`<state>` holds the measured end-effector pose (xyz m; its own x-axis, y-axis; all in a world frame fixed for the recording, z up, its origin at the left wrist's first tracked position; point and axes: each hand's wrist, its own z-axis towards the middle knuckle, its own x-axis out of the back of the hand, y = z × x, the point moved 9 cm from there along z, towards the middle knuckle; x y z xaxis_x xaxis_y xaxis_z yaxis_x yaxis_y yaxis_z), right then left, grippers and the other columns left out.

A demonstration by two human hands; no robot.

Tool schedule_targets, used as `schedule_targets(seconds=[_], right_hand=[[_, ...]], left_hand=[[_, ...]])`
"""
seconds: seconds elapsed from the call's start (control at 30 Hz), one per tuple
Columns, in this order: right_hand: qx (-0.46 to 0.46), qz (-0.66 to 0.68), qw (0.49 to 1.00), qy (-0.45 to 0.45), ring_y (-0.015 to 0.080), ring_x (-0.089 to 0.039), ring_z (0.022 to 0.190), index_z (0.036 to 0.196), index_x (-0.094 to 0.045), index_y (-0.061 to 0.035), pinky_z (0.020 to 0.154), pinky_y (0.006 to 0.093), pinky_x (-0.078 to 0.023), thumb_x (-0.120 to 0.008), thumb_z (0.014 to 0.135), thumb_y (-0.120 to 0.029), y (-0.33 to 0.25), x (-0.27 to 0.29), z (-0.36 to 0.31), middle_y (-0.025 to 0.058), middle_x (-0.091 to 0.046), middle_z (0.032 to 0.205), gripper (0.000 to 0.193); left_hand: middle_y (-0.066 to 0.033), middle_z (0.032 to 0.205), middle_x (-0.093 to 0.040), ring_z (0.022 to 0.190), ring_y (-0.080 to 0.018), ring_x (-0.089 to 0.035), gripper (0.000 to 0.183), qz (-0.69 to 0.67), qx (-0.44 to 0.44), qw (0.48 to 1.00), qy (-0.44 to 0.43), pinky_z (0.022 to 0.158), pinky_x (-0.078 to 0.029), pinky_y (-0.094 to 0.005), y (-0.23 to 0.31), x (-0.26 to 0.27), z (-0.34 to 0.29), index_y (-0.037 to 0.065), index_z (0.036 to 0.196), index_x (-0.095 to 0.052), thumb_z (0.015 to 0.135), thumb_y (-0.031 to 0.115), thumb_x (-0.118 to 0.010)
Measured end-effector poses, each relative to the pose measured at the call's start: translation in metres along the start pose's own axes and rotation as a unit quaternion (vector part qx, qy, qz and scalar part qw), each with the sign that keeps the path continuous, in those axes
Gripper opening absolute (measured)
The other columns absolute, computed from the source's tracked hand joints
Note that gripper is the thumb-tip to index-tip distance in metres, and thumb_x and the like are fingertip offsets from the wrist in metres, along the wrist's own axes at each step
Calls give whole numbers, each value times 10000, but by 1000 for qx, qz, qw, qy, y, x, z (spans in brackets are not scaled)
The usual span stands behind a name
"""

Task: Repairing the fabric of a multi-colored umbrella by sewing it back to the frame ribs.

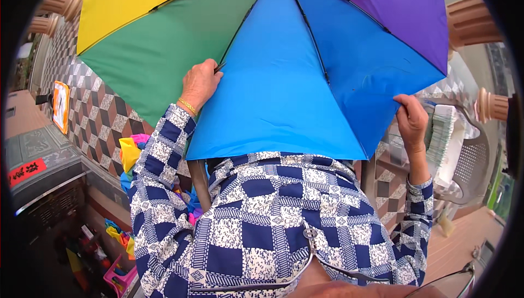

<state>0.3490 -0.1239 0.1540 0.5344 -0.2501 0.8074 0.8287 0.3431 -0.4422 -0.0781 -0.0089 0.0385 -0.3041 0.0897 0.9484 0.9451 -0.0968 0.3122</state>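
A multicoloured umbrella [273, 85] lies spread across my lap, its inner side with thin black ribs facing me. Yellow, green, light blue, darker blue and purple panels show. My left hand [200, 84], with a gold bracelet at the wrist, is closed on a black rib [219, 67] where the green and light blue panels meet. Over on the right, my right hand [412, 122] pinches the outer edge of the darker blue panel [363, 101], which is drawn up toward it. The light blue panel's edge rests against my checked jacket.
A grey plastic chair [472, 158] at the right holds a white box [446, 148] of thin rods. Colourful folded cloth [131, 153] lies to my left, above a pink basket [120, 277]. Columns [474, 20] stand beyond the umbrella on the patterned tile floor [103, 117].
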Motion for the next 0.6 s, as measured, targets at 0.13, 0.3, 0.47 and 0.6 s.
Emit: schedule_targets(seconds=[0.13, 0.3, 0.47, 0.6], right_hand=[[22, 31, 994, 99, 121, -553, 653, 889, -615, -13, 598, 238, -433, -553, 786, 80, -46, 52, 68, 59, -592, 753, 153], [39, 4, 985, 168, 105, -581, 755, 963, -633, -23, 700, 222, -450, -539, 813, 69, -49, 88, 74, 44, -618, 843, 200], [-131, 28, 978, 162, 107, -591, 827, 1024, -639, -33, 765, 219, -451, -529, 855, -18, 132, 83, 53, 45, -638, 884, 201], [-191, -184, 957, 117, 87, -565, 766, 1114, -605, -42, 709, 221, -452, -547, 874, -135, 114, 84, 80, 12, -615, 830, 264]], left_hand=[[-161, 773, -637, 741, -342, -615, 197, -71, -7, 997, -14, 637, -474, -426, 5, -16, 3, 18, 811, -603, 750, 194, -667], [-126, 659, -613, 612, -256, -606, 193, -157, -40, 986, 25, 565, -471, -360, 36, -20, 9, 7, 768, -595, 732, 176, -682], [-138, 674, -632, 639, -298, -618, 215, -289, 42, 956, -14, 594, -479, -383, 64, -76, 57, 15, 727, -602, 722, 212, -687], [-112, 629, -620, 547, -232, -600, 225, -308, 122, 943, -41, 561, -469, -363, 57, -112, 68, 15, 709, -592, 716, 219, -687]])
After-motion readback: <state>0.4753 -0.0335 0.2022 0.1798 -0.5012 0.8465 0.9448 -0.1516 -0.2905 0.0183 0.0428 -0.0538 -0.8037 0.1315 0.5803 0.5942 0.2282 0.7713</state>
